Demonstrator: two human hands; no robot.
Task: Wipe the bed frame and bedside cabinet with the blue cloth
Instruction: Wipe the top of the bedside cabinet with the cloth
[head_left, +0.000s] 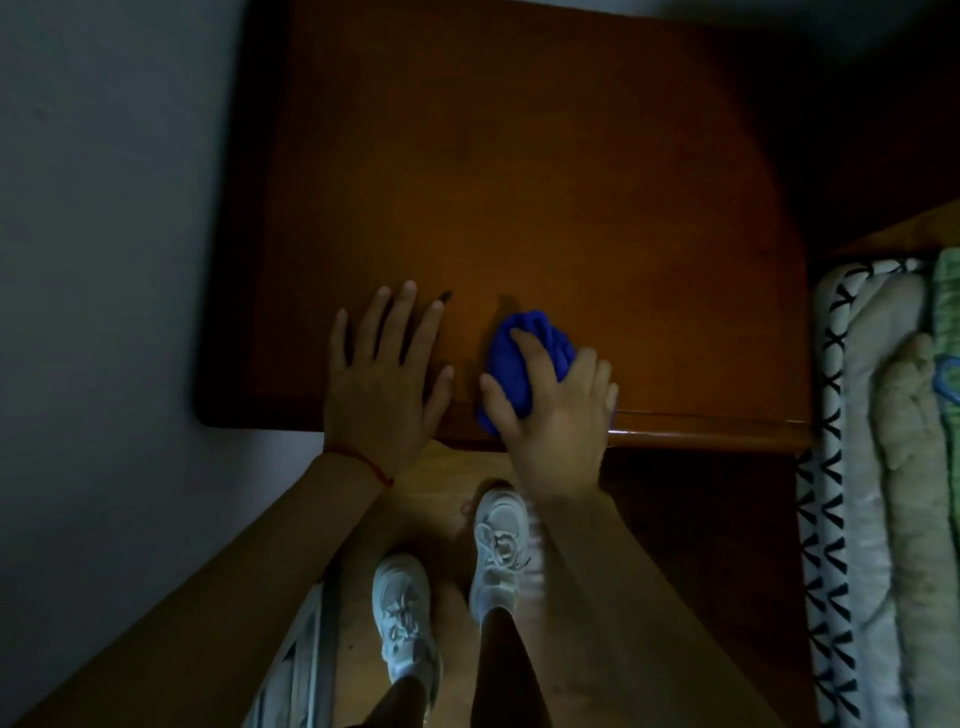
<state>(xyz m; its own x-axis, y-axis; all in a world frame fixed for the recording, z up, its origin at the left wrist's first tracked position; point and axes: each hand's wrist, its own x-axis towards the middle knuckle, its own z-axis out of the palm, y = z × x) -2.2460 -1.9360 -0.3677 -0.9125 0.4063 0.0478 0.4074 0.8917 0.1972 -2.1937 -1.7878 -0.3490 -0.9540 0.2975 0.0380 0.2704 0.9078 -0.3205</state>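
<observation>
1. The view looks straight down on the wooden bedside cabinet (519, 182), whose reddish-brown top fills the upper middle of the dim picture.
2. The right hand (550, 410) lies near the cabinet's front edge, its grip clamped on the blue cloth (519, 353); the fingers (524, 343) curl over the bunched fabric and the thumb presses its left side.
3. The blue cloth is crumpled into a ball, resting on the cabinet top just inside the front edge, with a little of it showing below the palm.
4. The left hand (387, 374) lies flat on the same surface, just beside the cloth and to its left, fingers spread apart and holding nothing.
5. A thin red string bracelet (361, 462) circles the left wrist.
6. A pale wall (104, 234) runs along the cabinet's left side.
7. To the right, bedding with a black-and-white patterned edge (831, 467) lies close against the cabinet's side.
8. Below the cabinet front, two white lace-up sneakers (405, 618) stand on the wooden floor (447, 467), the right foot set further forward than the left.
</observation>
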